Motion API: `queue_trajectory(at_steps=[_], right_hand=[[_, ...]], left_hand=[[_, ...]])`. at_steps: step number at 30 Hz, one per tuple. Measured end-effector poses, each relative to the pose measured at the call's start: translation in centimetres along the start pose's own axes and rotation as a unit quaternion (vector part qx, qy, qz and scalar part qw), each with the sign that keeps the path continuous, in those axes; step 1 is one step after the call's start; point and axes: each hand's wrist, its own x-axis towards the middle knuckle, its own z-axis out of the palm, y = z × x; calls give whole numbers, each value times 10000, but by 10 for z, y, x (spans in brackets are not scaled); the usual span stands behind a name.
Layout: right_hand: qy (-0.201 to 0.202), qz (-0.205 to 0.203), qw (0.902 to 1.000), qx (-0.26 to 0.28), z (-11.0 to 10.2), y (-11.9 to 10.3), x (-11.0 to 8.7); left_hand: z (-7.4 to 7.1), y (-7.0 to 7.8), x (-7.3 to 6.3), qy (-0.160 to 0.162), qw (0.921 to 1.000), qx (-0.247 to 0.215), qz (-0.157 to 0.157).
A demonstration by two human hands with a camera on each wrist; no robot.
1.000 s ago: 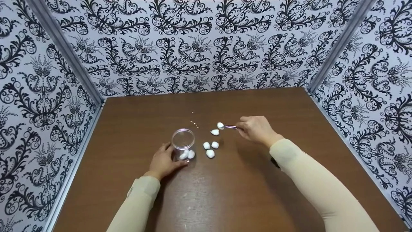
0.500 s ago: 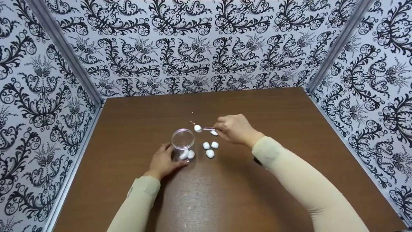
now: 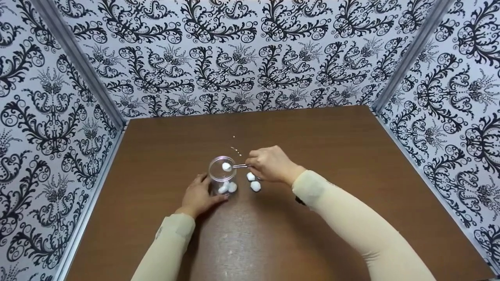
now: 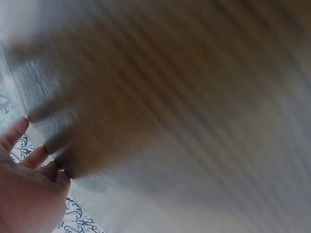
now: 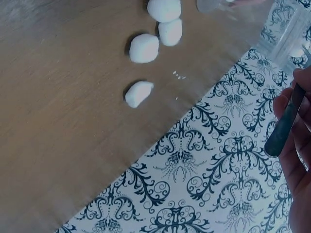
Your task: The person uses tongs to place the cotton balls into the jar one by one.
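My left hand (image 3: 198, 196) curves around the lower side of a clear plastic jar (image 3: 222, 173), thumb at its front. Cotton balls (image 3: 232, 187) lie at the jar's bottom. My right hand (image 3: 271, 164) pinches a slim metal utensil (image 3: 240, 166), whose broad, rounded handle end shows in the right wrist view. At its tip is a white cotton ball (image 3: 227, 167), which overlaps the jar's mouth in the head view. Right of the jar, two loose cotton balls (image 3: 255, 186) show on the table; others are hidden by my right hand but appear as white balls (image 5: 144, 48) in the right wrist view.
Small white crumbs (image 3: 236, 150) lie on the brown wooden table (image 3: 164, 140) behind the jar. Patterned wall panels (image 3: 234, 58) enclose the table at the back and both sides, with grey metal posts (image 3: 414, 50) at the corners.
My right hand has moved left and nearer, carrying the cotton ball on the utensil from right of the jar to its mouth. My left hand and the jar stay in place.
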Motion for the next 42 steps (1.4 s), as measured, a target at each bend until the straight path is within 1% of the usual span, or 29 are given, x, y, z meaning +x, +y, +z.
queue_trajectory(at_steps=[7, 15, 20, 26, 30, 35, 42], right_hand=[[-105, -18, 9999, -2, 3, 0, -2], [-26, -39, 10000, 63, 0, 4, -5], [44, 127, 9998, 114, -7, 12, -11], [152, 452, 9988, -66, -12, 32, -30], [127, 583, 9982, -84, -11, 42, -46], [72, 730, 9972, -120, -7, 50, -64], [-86, 867, 9962, -22, -4, 57, -80]], left_hand=[[1, -1, 0, 95, 9999, 33, 75], [2, -1, -2, 171, 9997, 18, 153], [2, -2, -2, 166, 9998, -2, 141], [2, -3, -1, 222, 9995, 1, 221], [2, -3, -1, 230, 9994, 19, 257], [3, -5, 0, 190, 9995, 8, 253], [6, -6, 1, 167, 9996, 47, 221]])
